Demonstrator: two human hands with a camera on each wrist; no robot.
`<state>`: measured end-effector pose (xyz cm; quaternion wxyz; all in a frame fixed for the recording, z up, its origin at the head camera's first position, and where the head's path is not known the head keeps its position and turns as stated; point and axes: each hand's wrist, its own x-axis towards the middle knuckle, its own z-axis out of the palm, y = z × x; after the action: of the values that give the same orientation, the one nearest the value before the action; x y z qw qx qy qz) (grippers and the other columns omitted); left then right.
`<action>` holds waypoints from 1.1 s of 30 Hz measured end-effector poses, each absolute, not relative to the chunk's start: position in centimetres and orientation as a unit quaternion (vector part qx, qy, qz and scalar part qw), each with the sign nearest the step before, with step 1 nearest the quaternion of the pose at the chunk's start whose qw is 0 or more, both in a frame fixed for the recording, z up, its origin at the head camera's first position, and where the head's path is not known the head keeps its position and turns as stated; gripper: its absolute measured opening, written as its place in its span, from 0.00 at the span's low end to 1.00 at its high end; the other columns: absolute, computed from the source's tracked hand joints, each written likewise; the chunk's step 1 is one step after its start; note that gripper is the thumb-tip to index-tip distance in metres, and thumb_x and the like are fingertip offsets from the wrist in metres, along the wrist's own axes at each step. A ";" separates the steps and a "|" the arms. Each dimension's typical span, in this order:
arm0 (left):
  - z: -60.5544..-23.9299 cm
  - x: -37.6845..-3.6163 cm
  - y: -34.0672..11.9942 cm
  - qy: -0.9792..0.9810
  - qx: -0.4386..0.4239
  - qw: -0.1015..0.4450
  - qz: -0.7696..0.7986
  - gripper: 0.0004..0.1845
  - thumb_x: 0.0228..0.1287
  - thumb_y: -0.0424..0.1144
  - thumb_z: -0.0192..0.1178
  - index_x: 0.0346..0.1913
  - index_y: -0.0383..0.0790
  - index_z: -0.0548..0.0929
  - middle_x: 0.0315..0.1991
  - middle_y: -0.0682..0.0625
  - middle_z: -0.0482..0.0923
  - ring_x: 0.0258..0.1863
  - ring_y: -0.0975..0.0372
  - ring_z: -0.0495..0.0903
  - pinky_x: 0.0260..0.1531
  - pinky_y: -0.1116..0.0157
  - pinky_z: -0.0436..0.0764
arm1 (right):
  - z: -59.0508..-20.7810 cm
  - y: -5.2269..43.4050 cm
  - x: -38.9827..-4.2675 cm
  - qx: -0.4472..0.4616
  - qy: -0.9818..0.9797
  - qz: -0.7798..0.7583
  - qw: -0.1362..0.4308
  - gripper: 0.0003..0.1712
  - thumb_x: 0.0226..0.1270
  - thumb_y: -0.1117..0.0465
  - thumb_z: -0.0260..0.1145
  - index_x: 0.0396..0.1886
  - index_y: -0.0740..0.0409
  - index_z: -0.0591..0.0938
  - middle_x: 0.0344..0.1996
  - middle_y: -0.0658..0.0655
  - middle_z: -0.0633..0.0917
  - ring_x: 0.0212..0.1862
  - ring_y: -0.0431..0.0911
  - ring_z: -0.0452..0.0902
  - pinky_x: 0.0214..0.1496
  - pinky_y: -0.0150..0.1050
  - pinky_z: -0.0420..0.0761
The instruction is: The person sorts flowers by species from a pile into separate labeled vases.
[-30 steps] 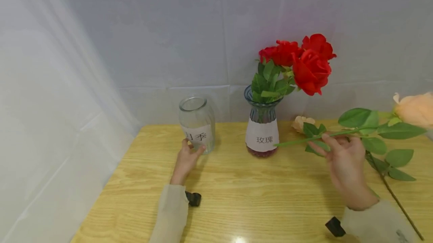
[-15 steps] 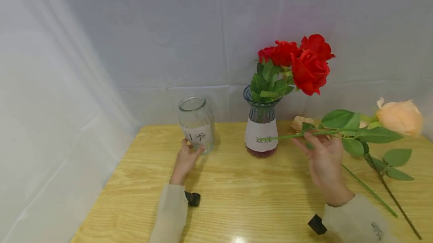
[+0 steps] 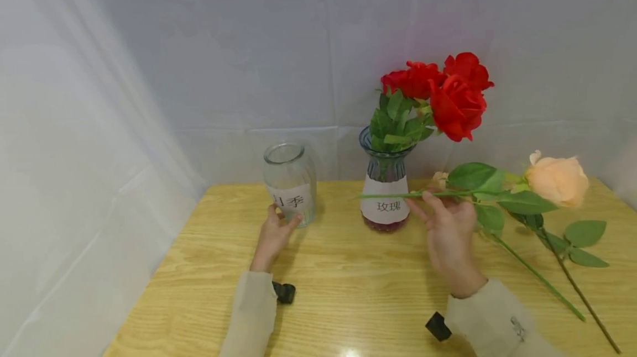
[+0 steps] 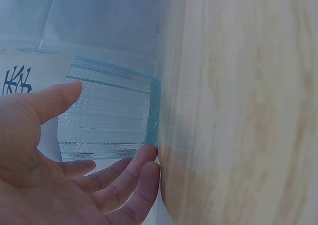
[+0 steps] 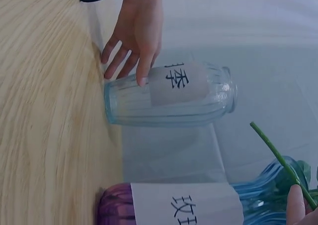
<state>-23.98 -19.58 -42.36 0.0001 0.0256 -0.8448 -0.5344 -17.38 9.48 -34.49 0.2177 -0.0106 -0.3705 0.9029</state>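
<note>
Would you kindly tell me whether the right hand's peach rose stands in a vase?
No, the right hand holds the peach rose, its stem crossing in front of the blue-rimmed vase.

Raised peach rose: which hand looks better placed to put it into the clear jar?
Probably the right hand: it holds the peach rose by its stem, whose bare end points toward the clear jar. The left hand holds the jar low down, better suited to steadying it.

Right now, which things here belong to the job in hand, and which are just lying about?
In the job, it seems:
Peach rose, held by the right hand
Clear glass vase, touched by the left hand

Apparently idle:
Blue-and-purple glass vase with red roses
Green stem and leafy brown stem, lying loose, possibly for later
</note>
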 end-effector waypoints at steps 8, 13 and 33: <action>-42.3 -23.9 -19.7 -0.848 0.027 0.005 -0.530 0.42 0.76 0.43 0.59 0.77 0.27 0.47 0.69 0.23 0.62 0.66 0.34 0.68 0.60 0.39 0.71 | -34.4 7.4 -17.8 0.002 -0.362 0.906 0.217 0.16 0.69 0.84 0.52 0.50 0.66 0.71 0.32 0.56 0.76 0.36 0.44 0.77 0.50 0.47 0.85; -42.3 -24.0 -19.6 -0.849 0.028 0.007 -0.528 0.42 0.75 0.43 0.59 0.77 0.27 0.48 0.69 0.23 0.63 0.66 0.34 0.68 0.59 0.39 0.72 | -34.4 6.4 -18.0 0.008 -0.363 0.908 0.210 0.14 0.68 0.83 0.55 0.47 0.65 0.71 0.32 0.56 0.76 0.37 0.45 0.77 0.51 0.49 0.84; -42.2 -24.1 -19.6 -0.851 0.028 0.006 -0.524 0.42 0.75 0.43 0.59 0.77 0.26 0.48 0.68 0.23 0.63 0.66 0.34 0.68 0.59 0.39 0.72 | -34.0 2.8 -18.4 0.011 -0.369 0.904 0.214 0.15 0.66 0.84 0.58 0.38 0.61 0.79 0.32 0.57 0.79 0.36 0.46 0.84 0.45 0.44 0.86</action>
<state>-24.09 -19.58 -42.20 0.0060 0.0277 -0.8510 -0.5244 -18.42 2.79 -34.01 0.2143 0.0106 -0.3692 0.9042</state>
